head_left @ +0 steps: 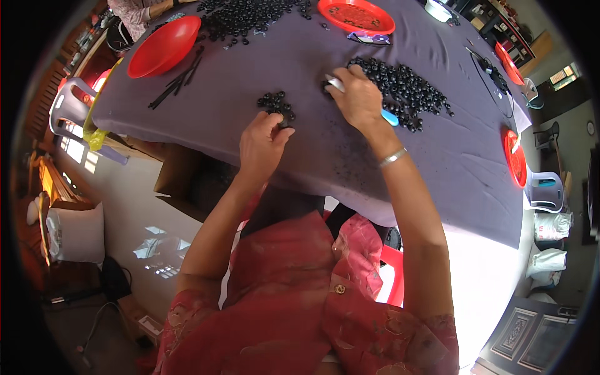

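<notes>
Table (250, 112): we see a big surface under a grey-purple cloth, filling the upper frame, its near edge bending round toward us.
Large heap (409, 87): small black rings lie piled on the cloth to the right of our right hand, touching its far side.
Far heap (247, 15): a second spread of black rings sits at the table's far edge, between the two red dishes.
Red bowl (164, 45): it rests tilted at the far left of the table, near another person's sleeve (134, 12).
Red tray (356, 15): shallow, at the far edge, right of the far heap.
Black rods (178, 81): thin sticks lie loose just beside the red bowl.
Right hand (359, 100): its fingers are curled closed around a tool with a white tip and a blue handle end (389, 117); the hand rests on the cloth at the edge of the large heap.
Left hand (262, 144): its fingertips are pinched together at the near edge of the small cluster; we cannot tell whether a ring sits between them.
Small cluster (276, 103): a handful of black rings lies between the two hands, just beyond the left fingertips.
Bracelet (392, 157): a silver band sits on our right wrist.
</notes>
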A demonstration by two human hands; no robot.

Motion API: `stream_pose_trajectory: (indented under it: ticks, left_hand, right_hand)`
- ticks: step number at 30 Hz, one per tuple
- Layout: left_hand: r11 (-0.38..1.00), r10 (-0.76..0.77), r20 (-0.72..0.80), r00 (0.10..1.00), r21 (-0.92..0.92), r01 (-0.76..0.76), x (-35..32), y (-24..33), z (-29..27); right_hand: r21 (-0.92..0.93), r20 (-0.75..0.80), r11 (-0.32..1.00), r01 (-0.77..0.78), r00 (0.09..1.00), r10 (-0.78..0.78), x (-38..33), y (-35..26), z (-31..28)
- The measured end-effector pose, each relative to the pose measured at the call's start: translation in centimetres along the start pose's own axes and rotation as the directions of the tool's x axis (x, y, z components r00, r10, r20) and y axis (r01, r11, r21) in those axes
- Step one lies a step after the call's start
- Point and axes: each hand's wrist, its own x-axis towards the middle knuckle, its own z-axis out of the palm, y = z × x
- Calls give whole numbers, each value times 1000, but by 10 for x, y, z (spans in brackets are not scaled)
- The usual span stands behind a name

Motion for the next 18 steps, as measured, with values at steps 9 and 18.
stream_pose_trajectory:
  ticks: [9, 18]
  left_hand:
    - [998, -65, -3, 998, -5, 65, -4, -7, 4]
    - [987, -157, 38, 987, 23, 156, 0, -3, 7]
  right_hand:
    - [-313, 89, 945, 97, 993, -72, -2, 20, 44]
    - [-78, 123, 996, -38, 991, 47, -14, 56, -14]
